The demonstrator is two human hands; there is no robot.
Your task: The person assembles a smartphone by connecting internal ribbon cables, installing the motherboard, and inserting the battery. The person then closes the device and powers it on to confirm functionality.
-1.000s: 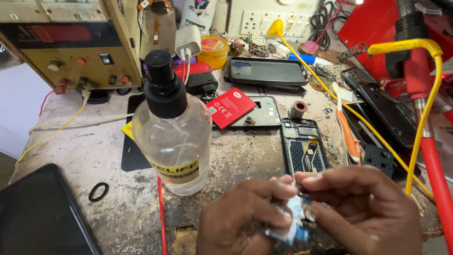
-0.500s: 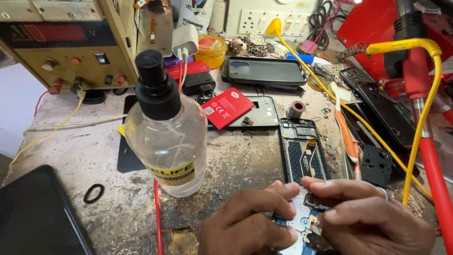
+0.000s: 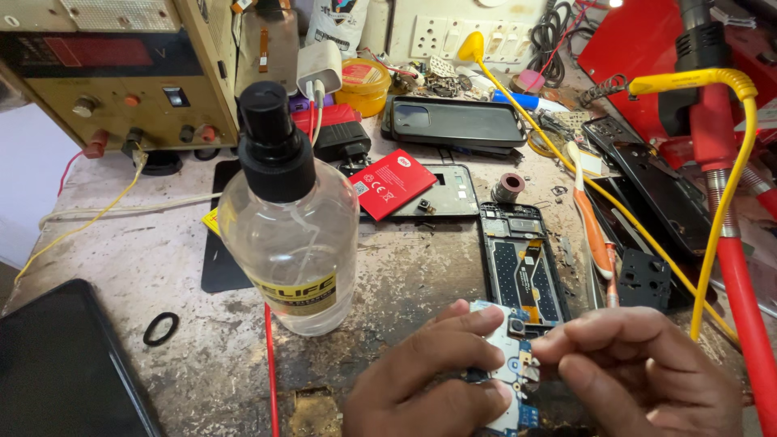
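Both hands: you've got them low at the near edge of the worktop (image 3: pixel 146 259), meeting over one small part.
Left hand (image 3: pixel 429 380): curled under and around the circuit board (image 3: pixel 510 368), fingers along its left side, thumb below; it's closed on the board.
Right hand (image 3: pixel 647 372): fingertips pinched narrow at the board's right edge, touching it near the small camera piece on top.
Circuit board: blue and white, held just above the worktop between your two hands, lower end hidden behind your fingers.
Phone frame (image 3: pixel 522 263): open and black, lying flat just beyond your hands, ribbon and orange strip showing inside.
Spray bottle (image 3: pixel 287 235): clear, black nozzle, standing upright to the left of your hands, near but apart.
Red card (image 3: pixel 392 182): lying tilted behind the bottle, partly over a grey phone back (image 3: pixel 445 194).
Orange-handled tool (image 3: pixel 591 218): flat on the worktop, right of the frame.
Yellow cable (image 3: pixel 720 202): looping down on your right beside the red hose (image 3: pixel 749 307).
Power supply (image 3: pixel 105 73): back left, knobs and red display facing you.
Rubber ring (image 3: pixel 160 328): black, lying alone on the left, next to a dark tablet (image 3: pixel 57 364) at the corner.
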